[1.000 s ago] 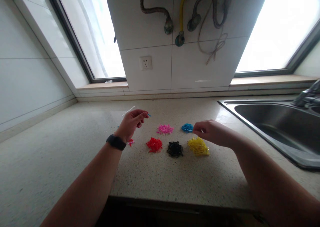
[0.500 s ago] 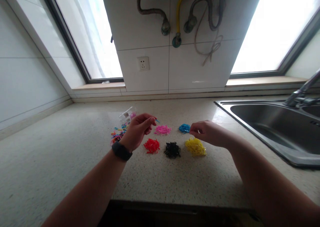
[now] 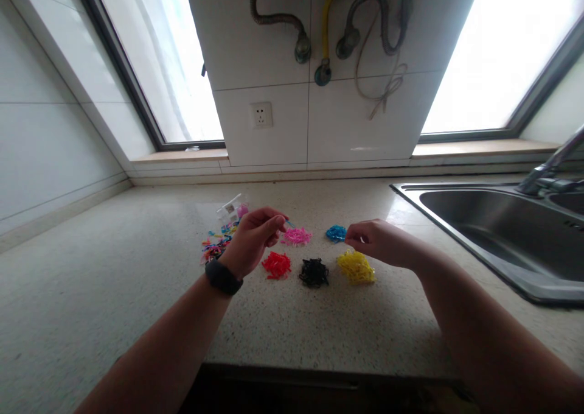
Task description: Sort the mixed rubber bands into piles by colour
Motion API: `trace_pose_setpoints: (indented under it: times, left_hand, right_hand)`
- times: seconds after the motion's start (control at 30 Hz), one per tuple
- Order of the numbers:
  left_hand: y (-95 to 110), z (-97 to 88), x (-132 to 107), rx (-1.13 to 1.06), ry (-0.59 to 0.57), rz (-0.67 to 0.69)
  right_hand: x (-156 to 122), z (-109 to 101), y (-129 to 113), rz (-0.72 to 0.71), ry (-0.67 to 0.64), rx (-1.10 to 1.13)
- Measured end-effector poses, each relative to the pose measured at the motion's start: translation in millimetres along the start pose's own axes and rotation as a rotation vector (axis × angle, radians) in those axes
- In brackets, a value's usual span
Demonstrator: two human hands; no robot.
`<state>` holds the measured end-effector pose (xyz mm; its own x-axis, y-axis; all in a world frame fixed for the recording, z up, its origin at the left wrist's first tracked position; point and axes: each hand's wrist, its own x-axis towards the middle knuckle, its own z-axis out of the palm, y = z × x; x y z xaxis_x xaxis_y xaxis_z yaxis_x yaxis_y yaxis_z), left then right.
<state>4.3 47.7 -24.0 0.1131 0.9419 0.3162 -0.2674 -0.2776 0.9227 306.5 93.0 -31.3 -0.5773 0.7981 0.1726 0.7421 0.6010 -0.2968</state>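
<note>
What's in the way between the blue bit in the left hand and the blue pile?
Nothing visible blocks the blue bit in the left hand from the blue pile. The pink pile lies low on the counter near the bit; the right hand is at the blue pile's right side.

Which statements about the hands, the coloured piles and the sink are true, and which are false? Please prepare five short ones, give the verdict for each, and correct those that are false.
1. The left hand holds a small blue piece. True.
2. The red pile lies farther from the person than the pink pile. False: the red pile lies nearer.
3. The black pile lies between the red pile and the yellow pile. True.
4. The sink is to the right of the yellow pile. True.
5. The blue pile lies in the sink. False: the blue pile lies on the countertop, close to the right hand.
</note>
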Motion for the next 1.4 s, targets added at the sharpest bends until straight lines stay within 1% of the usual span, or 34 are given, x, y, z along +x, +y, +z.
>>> trace_pose_setpoints:
  times: [0.17, 0.27, 0.4, 0.5, 0.57, 0.67, 0.73, 0.8, 0.87, 0.97, 1.1, 1.2, 1.3, 1.4]
  left_hand:
    - [-4.4, -1.0, 0.1, 0.041, -0.031, 0.011]
    - [-5.8, 4.1, 1.9, 0.208, -0.122, -0.017]
    - [-2.8, 21.4, 12.0, 0.544, -0.33, 0.015]
    - [-4.7, 38.3, 27.9, 0.766, -0.451, 0.078]
    - [-11.7, 49.3, 41.6, 0.873, -0.512, 0.125]
    - [-29.4, 63.3, 63.1, 1.041, -0.562, 0.198]
    - [-41.8, 70.5, 75.0, 1.173, -0.581, 0.238]
    - [-51.7, 75.9, 83.4, 1.283, -0.584, 0.249]
    - [-57.9, 80.0, 88.1, 1.361, -0.578, 0.24]
    - [-61.8, 84.2, 90.3, 1.438, -0.551, 0.219]
    - [-62.4, 87.8, 89.7, 1.497, -0.52, 0.193]
    - [-60.3, 87.2, 88.8, 1.496, -0.489, 0.196]
    - [-55.6, 80.3, 86.4, 1.455, -0.453, 0.232]
    - [-46.6, 66.4, 79.0, 1.369, -0.421, 0.262]
  right_hand:
    - [1.0, 0.8, 3.3, 0.004, -0.005, 0.027]
    - [1.1, 0.7, 5.0, 0.01, 0.001, 0.034]
    - [1.0, -0.3, 6.3, 0.027, 0.021, 0.045]
    - [1.3, -0.4, 9.0, 0.045, 0.047, 0.049]
    - [1.7, 0.4, 12.9, 0.056, 0.065, 0.054]
    - [2.1, 3.2, 21.3, 0.079, 0.084, 0.064]
    - [2.3, 5.4, 27.1, 0.098, 0.093, 0.073]
    - [2.6, 7.1, 31.7, 0.107, 0.101, 0.085]
    - [3.0, 8.0, 34.3, 0.104, 0.114, 0.084]
    - [3.8, 8.5, 35.4, 0.08, 0.124, 0.081]
    - [4.5, 9.2, 36.1, 0.081, 0.13, 0.081]
    - [4.2, 10.0, 37.5, 0.093, 0.128, 0.095]
    - [3.6, 10.1, 38.1, 0.097, 0.126, 0.105]
    - [3.1, 9.4, 37.5, 0.086, 0.123, 0.1]
